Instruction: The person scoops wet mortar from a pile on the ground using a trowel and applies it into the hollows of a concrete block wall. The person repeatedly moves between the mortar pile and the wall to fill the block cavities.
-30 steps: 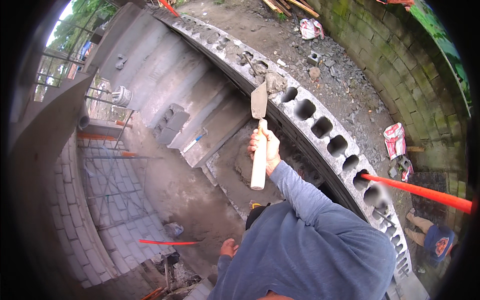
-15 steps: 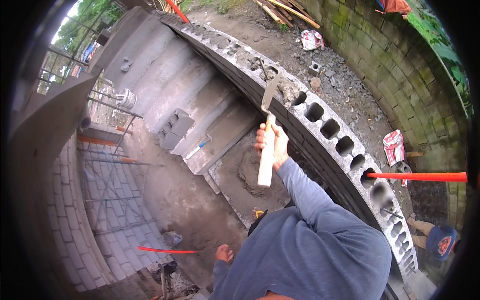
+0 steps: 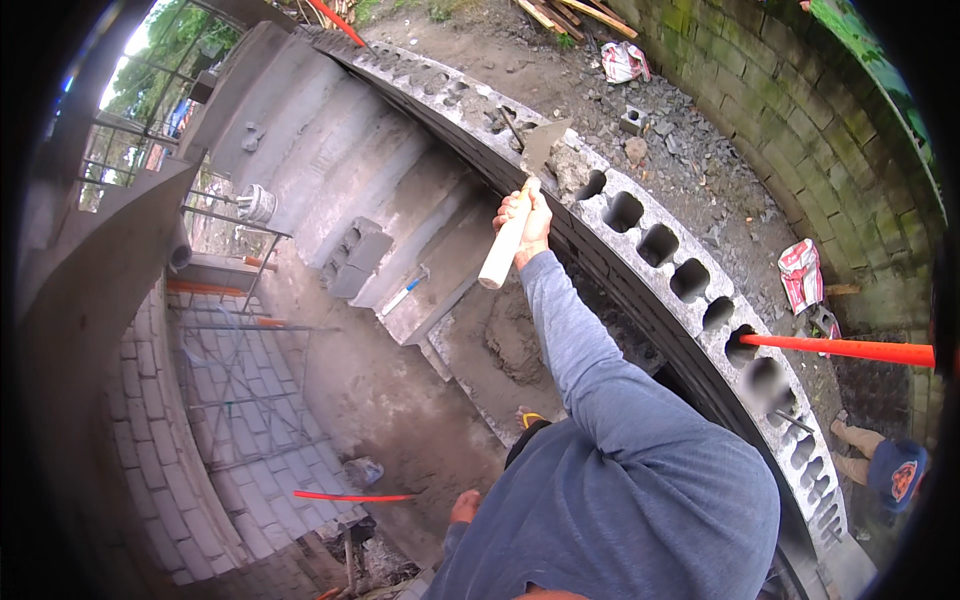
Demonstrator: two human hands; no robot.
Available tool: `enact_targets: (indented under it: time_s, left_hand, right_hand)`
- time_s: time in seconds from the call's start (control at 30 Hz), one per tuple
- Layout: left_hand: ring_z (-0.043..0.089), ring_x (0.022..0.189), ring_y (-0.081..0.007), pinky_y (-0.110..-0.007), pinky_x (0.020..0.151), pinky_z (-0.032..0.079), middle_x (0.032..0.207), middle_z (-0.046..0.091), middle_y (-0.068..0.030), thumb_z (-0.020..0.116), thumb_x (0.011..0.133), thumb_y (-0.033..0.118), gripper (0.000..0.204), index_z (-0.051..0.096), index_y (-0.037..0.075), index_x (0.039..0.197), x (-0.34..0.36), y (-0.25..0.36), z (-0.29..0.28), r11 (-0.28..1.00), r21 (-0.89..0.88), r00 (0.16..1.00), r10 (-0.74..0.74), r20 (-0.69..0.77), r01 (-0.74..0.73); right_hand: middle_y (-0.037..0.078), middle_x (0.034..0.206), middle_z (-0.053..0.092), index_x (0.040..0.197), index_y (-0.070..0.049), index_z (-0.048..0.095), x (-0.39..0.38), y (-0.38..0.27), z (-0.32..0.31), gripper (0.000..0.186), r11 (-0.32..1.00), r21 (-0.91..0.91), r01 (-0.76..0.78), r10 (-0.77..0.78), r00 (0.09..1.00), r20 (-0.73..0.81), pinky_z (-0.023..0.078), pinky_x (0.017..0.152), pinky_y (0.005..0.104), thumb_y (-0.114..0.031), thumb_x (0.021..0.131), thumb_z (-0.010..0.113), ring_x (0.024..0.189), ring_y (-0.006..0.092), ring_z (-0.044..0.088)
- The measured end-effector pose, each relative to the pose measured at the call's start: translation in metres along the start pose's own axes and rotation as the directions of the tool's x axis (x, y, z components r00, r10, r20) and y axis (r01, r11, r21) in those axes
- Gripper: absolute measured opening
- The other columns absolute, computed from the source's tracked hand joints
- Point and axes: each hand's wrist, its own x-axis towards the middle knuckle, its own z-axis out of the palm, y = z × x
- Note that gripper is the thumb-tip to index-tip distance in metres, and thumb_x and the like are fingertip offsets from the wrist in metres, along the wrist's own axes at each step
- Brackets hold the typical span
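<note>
My right hand (image 3: 523, 222) is wrapped round the pale handle (image 3: 503, 250) of a trowel. Its metal blade (image 3: 542, 138) reaches over mortar (image 3: 568, 170) heaped on the top of a concrete-block wall (image 3: 649, 243) with open cores; whether it touches is unclear. A short dark bar (image 3: 508, 122) pokes up beside the blade. Low beside my body, my left hand (image 3: 464, 507) shows only in part, its fingers too indistinct to read.
Stepped concrete (image 3: 370, 170) descends left of the wall, with blocks (image 3: 355, 260) and a bucket (image 3: 257, 207) on it. An orange pipe (image 3: 840, 346) projects from a core. A co-worker (image 3: 890, 470) is beyond the wall at right. Scaffold bars (image 3: 250, 325) cross below left.
My right hand has pushed the trowel farther up toward the wall top, and the blade now lies across the mortar area. The forearm is more extended.
</note>
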Motion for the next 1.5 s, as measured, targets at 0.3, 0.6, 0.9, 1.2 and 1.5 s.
enact_targets:
  time_s: [0.3, 0.6, 0.9, 1.2, 1.5]
  left_hand:
    - [0.066, 0.100, -0.0209, -0.036, 0.081, 0.060, 0.121, 0.067, -0.0087, 0.071, 0.096, 0.019, 0.032, 0.067, 0.000, 0.122, 0.041, -0.050, -0.007, 0.722, -0.657, 0.965, -0.055, 0.258, 0.217]
    - [0.067, 0.098, -0.0213, -0.036, 0.076, 0.059, 0.110, 0.070, -0.0062, 0.072, 0.095, 0.020, 0.032, 0.069, 0.002, 0.122, 0.021, -0.028, 0.012, 0.968, -0.238, 0.997, 0.082, -0.005, -0.081]
    - [0.071, 0.085, -0.0202, -0.036, 0.066, 0.058, 0.103, 0.069, -0.0034, 0.069, 0.098, 0.026, 0.027, 0.066, 0.012, 0.121, 0.037, 0.057, 0.018, 0.956, -0.269, 0.993, -0.115, 0.026, 0.118]
    - [0.066, 0.081, -0.0142, -0.031, 0.067, 0.052, 0.101, 0.071, -0.0046, 0.067, 0.101, 0.034, 0.040, 0.063, 0.008, 0.131, 0.054, 0.022, 0.031, 0.928, -0.370, 0.997, -0.011, 0.077, 0.039]
    - [0.067, 0.109, -0.0168, -0.034, 0.091, 0.054, 0.123, 0.069, -0.0077, 0.067, 0.100, 0.030, 0.043, 0.062, 0.007, 0.136, 0.098, -0.013, 0.072, 0.990, -0.126, 0.988, -0.052, 0.147, 0.070]
  right_hand:
    - [-0.001, 0.072, 0.050, 0.094, -0.014, 0.052, -0.043, 0.002, -0.021, 0.035, 0.997, 0.074, 0.028, -0.033, 0.997, 0.069, 0.044, 0.052, 0.0318, -0.048, 0.101, 0.050, 0.056, 0.0133, 0.049]
    - [-0.001, 0.072, 0.050, 0.096, -0.015, 0.055, -0.108, -0.016, -0.023, 0.035, 0.954, -0.227, -0.195, 0.221, 0.971, 0.095, 0.042, 0.051, 0.0302, -0.050, 0.101, 0.055, 0.054, 0.0119, 0.046]
    - [-0.001, 0.069, 0.053, 0.093, -0.011, 0.057, -0.081, -0.059, -0.024, 0.036, 0.977, -0.025, -0.212, 0.213, 0.977, 0.023, 0.045, 0.047, 0.0258, -0.045, 0.100, 0.062, 0.051, 0.0104, 0.050]
    - [0.003, 0.072, 0.051, 0.101, -0.012, 0.053, -0.161, -0.031, -0.039, 0.036, 0.839, -0.464, -0.285, 0.312, 0.950, -0.018, 0.044, 0.050, 0.0317, -0.048, 0.103, 0.052, 0.055, 0.0156, 0.050]
    - [0.002, 0.079, 0.060, 0.112, -0.005, 0.054, -0.236, 0.024, -0.181, 0.017, 0.007, -0.945, -0.327, 0.246, 0.916, -0.315, 0.051, 0.058, 0.0286, -0.010, 0.098, 0.061, 0.061, 0.0130, 0.061]
